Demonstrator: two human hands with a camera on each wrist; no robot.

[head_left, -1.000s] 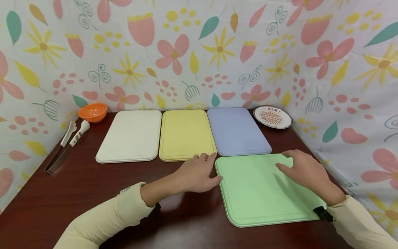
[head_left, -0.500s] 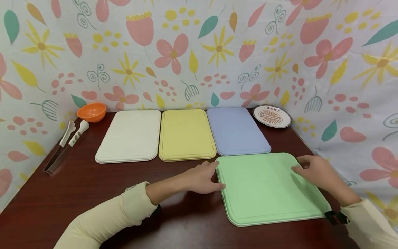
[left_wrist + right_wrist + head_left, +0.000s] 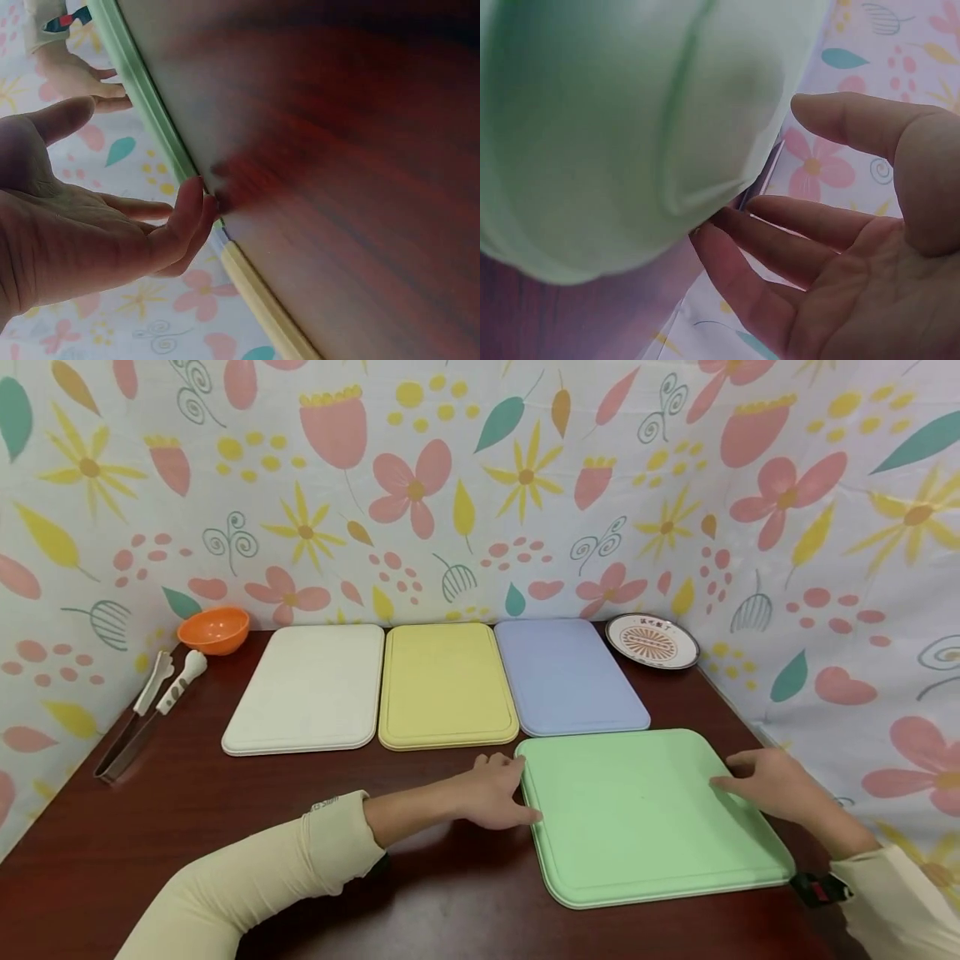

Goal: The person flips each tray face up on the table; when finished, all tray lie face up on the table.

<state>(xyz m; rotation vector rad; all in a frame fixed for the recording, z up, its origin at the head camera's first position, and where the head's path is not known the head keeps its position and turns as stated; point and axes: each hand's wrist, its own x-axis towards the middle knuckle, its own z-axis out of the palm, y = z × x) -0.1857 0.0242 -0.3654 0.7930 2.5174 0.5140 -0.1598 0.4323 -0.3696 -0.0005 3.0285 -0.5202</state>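
A green cutting board [image 3: 652,814] lies flat at the front right of the dark wooden table. At its left edge is my left hand [image 3: 491,793], thumb and fingers spread along the rim. In the left wrist view the fingertips [image 3: 196,196] reach the tabletop beside the rim, while the thumb stands apart. My right hand [image 3: 776,787] is by the right edge, with a gap between thumb and fingers. Its fingertips [image 3: 705,232] touch or nearly touch the board's edge in the right wrist view; the thumb stays off the board. Neither hand grips it.
White [image 3: 306,689], yellow [image 3: 447,685] and blue [image 3: 570,677] cutting boards lie in a row behind. Tongs [image 3: 150,714] and an orange bowl [image 3: 214,631] are at the left, a patterned plate [image 3: 652,642] at the back right. Floral cloth walls [image 3: 420,527] border the table.
My right hand has moved right and down from above the green board to its right edge. My left hand has shifted slightly down, to the left edge. The board has hardly moved.
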